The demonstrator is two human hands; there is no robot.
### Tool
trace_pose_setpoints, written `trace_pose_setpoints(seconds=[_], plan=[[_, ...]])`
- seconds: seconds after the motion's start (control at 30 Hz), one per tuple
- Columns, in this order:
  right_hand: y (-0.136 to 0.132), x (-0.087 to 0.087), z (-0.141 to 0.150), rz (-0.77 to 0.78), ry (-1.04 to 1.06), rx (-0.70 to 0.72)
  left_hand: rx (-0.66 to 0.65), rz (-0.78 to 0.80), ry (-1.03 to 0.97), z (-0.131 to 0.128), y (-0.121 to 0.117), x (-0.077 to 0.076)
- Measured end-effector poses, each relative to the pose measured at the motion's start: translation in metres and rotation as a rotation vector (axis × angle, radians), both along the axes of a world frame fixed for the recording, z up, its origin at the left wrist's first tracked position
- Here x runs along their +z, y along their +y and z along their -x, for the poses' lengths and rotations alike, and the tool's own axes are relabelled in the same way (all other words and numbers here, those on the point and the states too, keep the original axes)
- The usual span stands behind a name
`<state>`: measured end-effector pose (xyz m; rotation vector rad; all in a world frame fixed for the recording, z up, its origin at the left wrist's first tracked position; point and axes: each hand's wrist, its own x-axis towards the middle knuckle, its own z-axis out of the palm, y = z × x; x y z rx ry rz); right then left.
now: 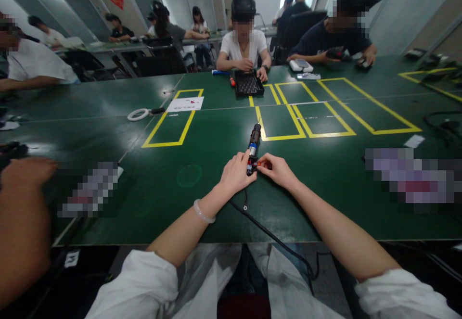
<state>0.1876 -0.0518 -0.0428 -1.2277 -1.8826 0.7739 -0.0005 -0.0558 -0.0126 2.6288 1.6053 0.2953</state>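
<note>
My left hand (236,173) rests over the rear of a slim cylindrical device (254,136), fingers closed about it. The device lies on the table, pointing away from me, with a black front end, a thin pin at its tip and a silver and blue middle. Beside it, my right hand (277,170) pinches a small orange-red piece (257,164) at the device's rear right side; its exact kind is too small to tell. A short black lead with a ring terminal (245,208) hangs out below my left hand. My fingers partly hide the rear end.
A black cable (269,232) runs over the table's near edge. Yellow tape outlines (283,137) mark the green table (212,126). Across from me a person works at a black tray (249,84). A white cable coil (138,114) lies left; another person's arm (27,213) is close at left.
</note>
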Motion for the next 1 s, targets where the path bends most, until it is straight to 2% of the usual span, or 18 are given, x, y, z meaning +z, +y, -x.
trace_pose_setpoints(seconds=[0.17,0.43,0.67,1.0], plan=[[-0.001,0.002,0.0,-0.011,-0.024,-0.012,-0.002,-0.018,0.001,0.0,0.0,-0.001],[0.002,-0.002,0.001,-0.019,0.052,-0.012,-0.011,-0.033,0.016,-0.003,-0.002,-0.001],[0.003,-0.005,0.002,-0.074,0.02,-0.044,0.02,-0.056,0.053,-0.01,-0.006,0.003],[0.001,0.001,0.002,-0.05,0.013,-0.028,0.096,-0.082,0.065,-0.019,-0.006,0.002]])
